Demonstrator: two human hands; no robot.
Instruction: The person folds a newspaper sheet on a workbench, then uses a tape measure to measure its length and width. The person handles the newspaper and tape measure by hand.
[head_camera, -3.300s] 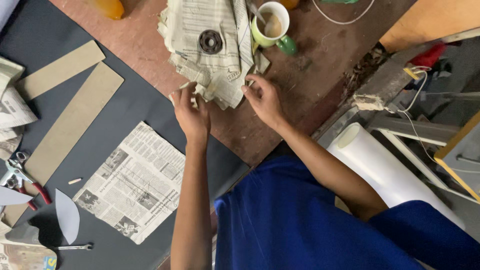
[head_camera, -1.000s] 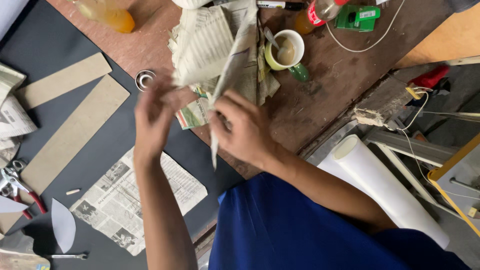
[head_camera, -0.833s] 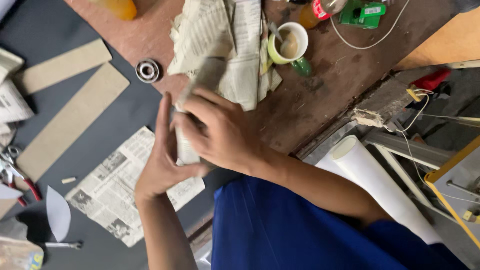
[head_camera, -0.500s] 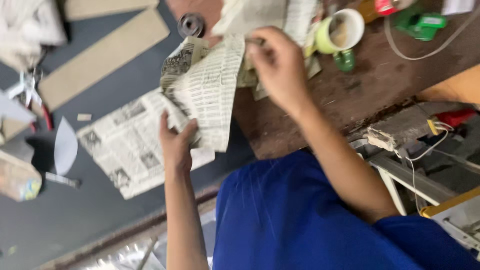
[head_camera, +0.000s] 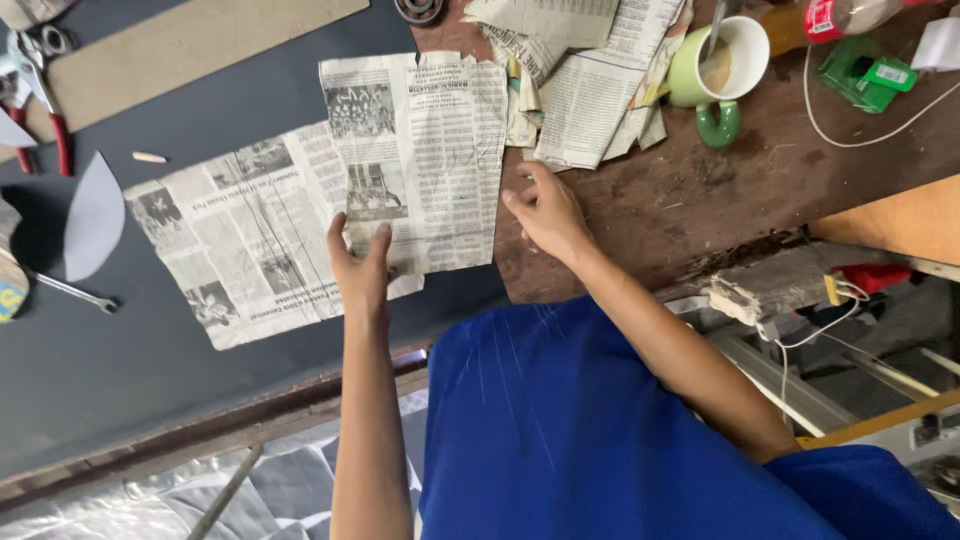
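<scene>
The torn newspaper sheet (head_camera: 425, 160), held up half a second ago, now lies flat on the desk (head_camera: 700, 190), overlapping a larger sheet (head_camera: 240, 240). Left hand (head_camera: 360, 265) presses its near edge, grip open; right hand (head_camera: 545, 210) hovers beside it, fingers spread. The far paper pile (head_camera: 580, 70) is cut off.

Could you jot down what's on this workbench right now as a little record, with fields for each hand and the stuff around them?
left hand: flat on the lower edge of the upper newspaper sheet
right hand: open, at that sheet's right edge
under it: a second newspaper sheet on the dark mat
above right: crumpled newspaper pile, green mug with a utensil in it
left side: red-handled pliers, cardboard strip, small spanner
clothing: blue shirt
</scene>
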